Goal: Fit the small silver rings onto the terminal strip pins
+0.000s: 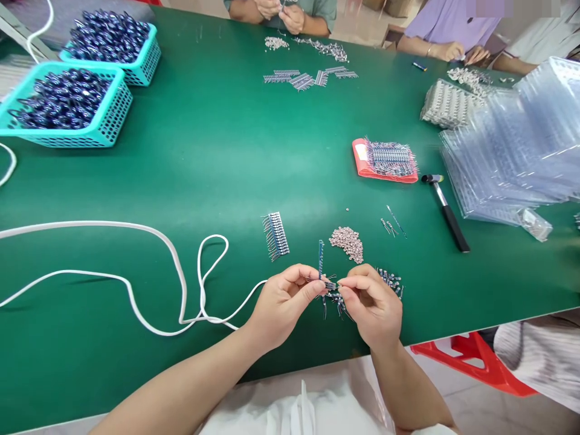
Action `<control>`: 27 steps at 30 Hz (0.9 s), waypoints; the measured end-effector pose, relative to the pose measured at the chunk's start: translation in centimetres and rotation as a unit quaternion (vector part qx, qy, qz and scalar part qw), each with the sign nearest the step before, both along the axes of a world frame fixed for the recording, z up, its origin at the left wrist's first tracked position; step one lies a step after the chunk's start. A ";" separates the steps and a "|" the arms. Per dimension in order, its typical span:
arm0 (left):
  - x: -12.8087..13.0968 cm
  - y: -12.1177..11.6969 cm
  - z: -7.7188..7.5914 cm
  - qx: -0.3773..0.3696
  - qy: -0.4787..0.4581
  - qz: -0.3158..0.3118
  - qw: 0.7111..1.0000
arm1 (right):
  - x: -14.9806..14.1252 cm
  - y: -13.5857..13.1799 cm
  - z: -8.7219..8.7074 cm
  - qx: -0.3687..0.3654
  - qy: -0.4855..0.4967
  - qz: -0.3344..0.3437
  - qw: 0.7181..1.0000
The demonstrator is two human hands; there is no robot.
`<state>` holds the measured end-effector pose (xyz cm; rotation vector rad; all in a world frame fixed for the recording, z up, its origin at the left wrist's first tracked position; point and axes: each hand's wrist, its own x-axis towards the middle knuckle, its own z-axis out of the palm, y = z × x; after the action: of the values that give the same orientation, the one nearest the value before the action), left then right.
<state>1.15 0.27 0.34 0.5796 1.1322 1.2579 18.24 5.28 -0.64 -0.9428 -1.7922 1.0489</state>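
My left hand (pixel 290 302) is closed, thumb against fingers, on a small blue electronic part (pixel 330 286) with thin metal leads. My right hand (pixel 374 302) pinches at the right end of that part; whatever lies between its fingertips is too small to make out. A narrow blue strip (pixel 321 258) sticks up just beyond my left fingertips; whether it is held or lies on the table I cannot tell. Loose small blue parts with leads (pixel 390 281) lie around and partly behind my right hand. Past the hands is a pile of tiny pinkish ring-like pieces (pixel 348 243).
White cable (pixel 131 225) loops over the green table (pixel 203 181) at left. A row of parts (pixel 276 235), a red-wrapped bundle (pixel 386 160), a hammer (pixel 446 214) and stacked clear trays (pixel 507 163) lie around. Turquoise baskets (pixel 86 142) stand back left. Co-workers' hands (pixel 292 18) work opposite.
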 end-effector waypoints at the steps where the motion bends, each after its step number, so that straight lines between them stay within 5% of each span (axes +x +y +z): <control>1: 0.0 0.0 0.0 0.000 0.010 -0.001 1.000 | 0.0 0.0 0.0 -0.002 -0.001 0.004 1.000; 27: -0.2 -0.2 -0.5 0.045 0.164 -0.016 0.985 | 0.1 0.1 -0.2 0.020 -0.019 0.010 1.000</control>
<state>0.99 0.04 -0.12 0.8953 1.3354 1.2183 18.33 5.36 -0.82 -0.9271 -1.8507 1.0107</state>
